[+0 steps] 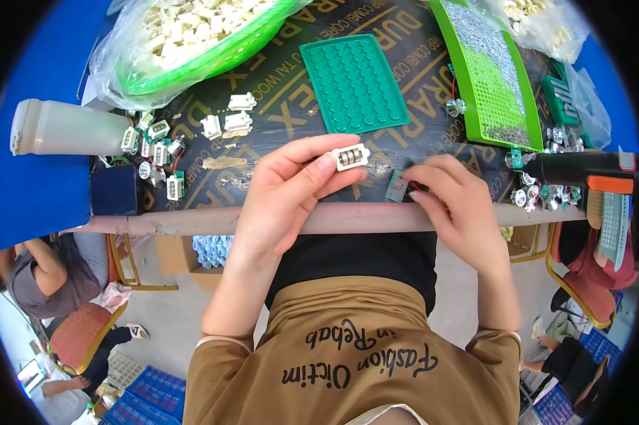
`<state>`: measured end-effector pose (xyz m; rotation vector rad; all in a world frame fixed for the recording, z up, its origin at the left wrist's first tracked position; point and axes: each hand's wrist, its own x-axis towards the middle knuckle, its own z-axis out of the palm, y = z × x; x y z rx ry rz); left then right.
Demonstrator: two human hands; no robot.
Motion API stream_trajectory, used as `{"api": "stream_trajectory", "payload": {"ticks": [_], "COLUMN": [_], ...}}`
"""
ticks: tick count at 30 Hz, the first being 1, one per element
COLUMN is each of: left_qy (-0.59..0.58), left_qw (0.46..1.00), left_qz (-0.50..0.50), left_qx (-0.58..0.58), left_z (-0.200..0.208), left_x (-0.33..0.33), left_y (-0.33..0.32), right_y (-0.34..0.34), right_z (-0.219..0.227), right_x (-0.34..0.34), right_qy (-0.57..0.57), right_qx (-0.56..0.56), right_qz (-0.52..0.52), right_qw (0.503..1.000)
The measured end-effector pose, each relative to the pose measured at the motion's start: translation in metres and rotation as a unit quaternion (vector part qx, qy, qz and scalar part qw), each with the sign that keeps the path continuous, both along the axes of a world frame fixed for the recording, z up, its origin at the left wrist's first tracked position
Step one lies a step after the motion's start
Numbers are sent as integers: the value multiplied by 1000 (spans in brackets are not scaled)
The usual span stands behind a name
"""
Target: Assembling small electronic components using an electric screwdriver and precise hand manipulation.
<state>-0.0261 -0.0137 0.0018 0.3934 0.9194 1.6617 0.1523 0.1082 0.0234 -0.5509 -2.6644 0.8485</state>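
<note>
landmark, as i view it from afar: teal cavity tray (355,83), one, flat on the tabletop (427,88).

- white slotted housing (351,159), one, metal rollers or coils in its window; just nearer me than the tray. left hand (280,188): thumb and fingers clamped on its left end.
- small green circuit board (395,187), one; nearer me than the tray, to its right. right hand (457,202): thumb and forefinger apart at the board's right edge; i cannot tell whether they touch it.
- white housings (240,102), three, loose, left of the tray.
- lime-green basket tray (455,71), one, with small metal parts; right of the tray.

risks, my judgement: the one-ended pinch could let the housing twist out; a tilt could spill its metal pieces if unsecured; a careless brush could sweep the board off the near edge.
</note>
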Motion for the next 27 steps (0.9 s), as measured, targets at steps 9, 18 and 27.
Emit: {"api": "stream_trajectory", "payload": {"ticks": [9,18,27], "left_qy": [-23,-30,188], "left_qw": [999,997,975], "left_qz": [-3,-29,-15], "left_qx": [31,72,121], "left_z": [-5,-11,-2], "left_x": [-3,0,13], "left_y": [-3,1,10], "right_y": [10,6,2], "right_z": [-4,4,-16], "right_x": [-18,-2,6], "right_qy": [-51,-19,295], "right_qx": [49,-39,-356], "right_qz": [77,30,23], "right_qw": [995,999,887]}}
